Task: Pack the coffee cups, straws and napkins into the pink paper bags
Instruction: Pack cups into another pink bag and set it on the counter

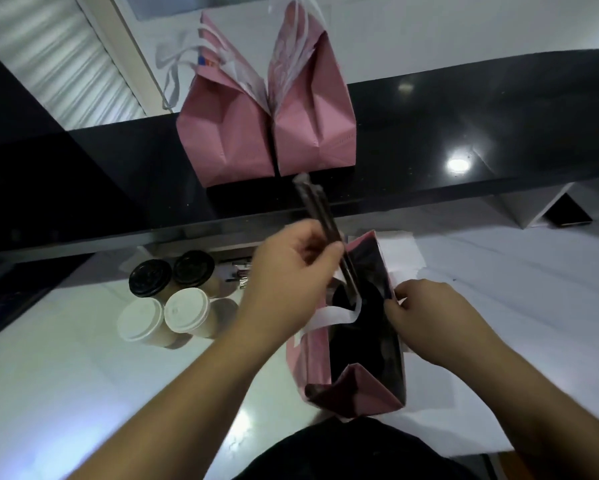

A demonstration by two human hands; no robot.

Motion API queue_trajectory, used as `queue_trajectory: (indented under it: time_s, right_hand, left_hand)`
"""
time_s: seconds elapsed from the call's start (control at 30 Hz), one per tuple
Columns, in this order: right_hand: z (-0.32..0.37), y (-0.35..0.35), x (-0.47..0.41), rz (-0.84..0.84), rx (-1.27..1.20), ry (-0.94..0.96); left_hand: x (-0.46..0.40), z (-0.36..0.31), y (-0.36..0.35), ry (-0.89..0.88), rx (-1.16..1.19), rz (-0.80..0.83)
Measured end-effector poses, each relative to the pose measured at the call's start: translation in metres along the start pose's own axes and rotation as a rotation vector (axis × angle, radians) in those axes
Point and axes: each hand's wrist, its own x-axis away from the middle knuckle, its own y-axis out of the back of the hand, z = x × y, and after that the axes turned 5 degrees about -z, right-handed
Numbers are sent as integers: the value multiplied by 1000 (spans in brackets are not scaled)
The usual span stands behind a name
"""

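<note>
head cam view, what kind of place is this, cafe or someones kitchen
Probably a cafe or takeaway counter. Four lidded coffee cups stand grouped on the white worktop, two pink paper bags wait on a raised black counter, and the left hand lowers straws into a third bag.

Both bare forearms reach forward from the bottom of the view, converging toward the middle. The left hand is raised higher, back to the camera, fingers curled with thumb and fingertips pinching straws. The right hand sits lower, knuckles up, its fingertips pinching the bag rim.
</note>
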Motion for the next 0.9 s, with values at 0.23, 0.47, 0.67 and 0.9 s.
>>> queue_trajectory:
  time_s: [0.23, 0.47, 0.67, 0.9]
  right_hand:
    - [-7, 3, 4, -22, -32, 10]
    - [-14, 0, 4, -37, -35, 12]
    - [-13, 3, 2, -21, -30, 44]
    - [-9, 5, -3, -126, -7, 153]
  left_hand:
    - [6, 13, -63, 76, -353, 143]
    - [8, 12, -76, 135, -722, 479]
    - [23, 0, -33, 23, -605, 190]
    - [47, 26, 31, 182, -721, 109]
